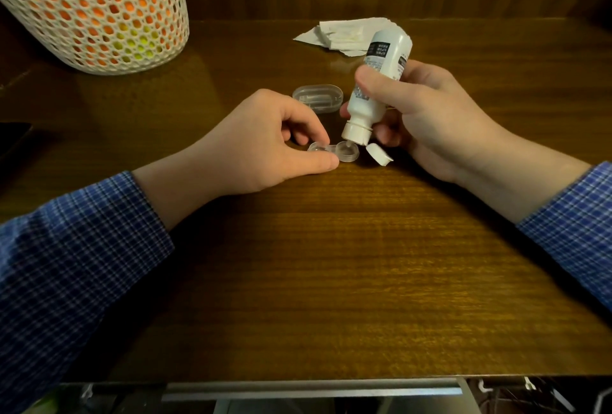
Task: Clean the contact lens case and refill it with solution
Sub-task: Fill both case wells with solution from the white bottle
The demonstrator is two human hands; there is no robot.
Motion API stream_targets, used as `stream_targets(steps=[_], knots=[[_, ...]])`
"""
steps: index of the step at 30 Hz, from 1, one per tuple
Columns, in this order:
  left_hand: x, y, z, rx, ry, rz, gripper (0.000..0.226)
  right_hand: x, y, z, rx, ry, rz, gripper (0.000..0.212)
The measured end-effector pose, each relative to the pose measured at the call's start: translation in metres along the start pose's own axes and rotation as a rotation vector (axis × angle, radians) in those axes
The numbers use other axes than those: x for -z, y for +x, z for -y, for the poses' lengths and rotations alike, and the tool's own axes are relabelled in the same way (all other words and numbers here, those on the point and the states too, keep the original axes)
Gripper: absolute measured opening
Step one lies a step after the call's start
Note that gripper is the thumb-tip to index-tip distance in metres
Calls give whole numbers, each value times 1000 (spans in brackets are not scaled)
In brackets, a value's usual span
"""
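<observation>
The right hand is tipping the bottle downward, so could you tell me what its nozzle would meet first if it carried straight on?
The right hand points the bottle at the lens case's right well; it would probably meet that first.

A white solution bottle (377, 82) with a black-and-grey label is seen above a clear lens case (334, 152) on a brown wood-grain desk (331, 264). Blue checked sleeves (66, 264), white tissue (347, 34) and a white mesh basket (96, 9), orange and yellow-green inside, are pictured.
</observation>
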State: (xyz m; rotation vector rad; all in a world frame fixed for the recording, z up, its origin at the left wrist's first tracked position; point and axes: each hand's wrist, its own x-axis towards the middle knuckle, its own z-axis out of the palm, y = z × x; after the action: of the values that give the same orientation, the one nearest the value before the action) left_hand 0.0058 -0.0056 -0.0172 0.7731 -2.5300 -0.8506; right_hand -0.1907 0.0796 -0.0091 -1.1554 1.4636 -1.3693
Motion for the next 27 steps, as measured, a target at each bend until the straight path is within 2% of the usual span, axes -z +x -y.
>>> stream_targets(steps=[16, 23, 27], knots=[[0, 1, 1, 2, -4, -1, 18, 0, 3, 1, -35, 42, -17, 17], [0, 1, 0, 8, -17, 4, 16, 4, 4, 5, -96, 173, -40, 20], [0, 1, 0, 4, -5, 4, 17, 3, 3, 6, -100, 106, -45, 22]])
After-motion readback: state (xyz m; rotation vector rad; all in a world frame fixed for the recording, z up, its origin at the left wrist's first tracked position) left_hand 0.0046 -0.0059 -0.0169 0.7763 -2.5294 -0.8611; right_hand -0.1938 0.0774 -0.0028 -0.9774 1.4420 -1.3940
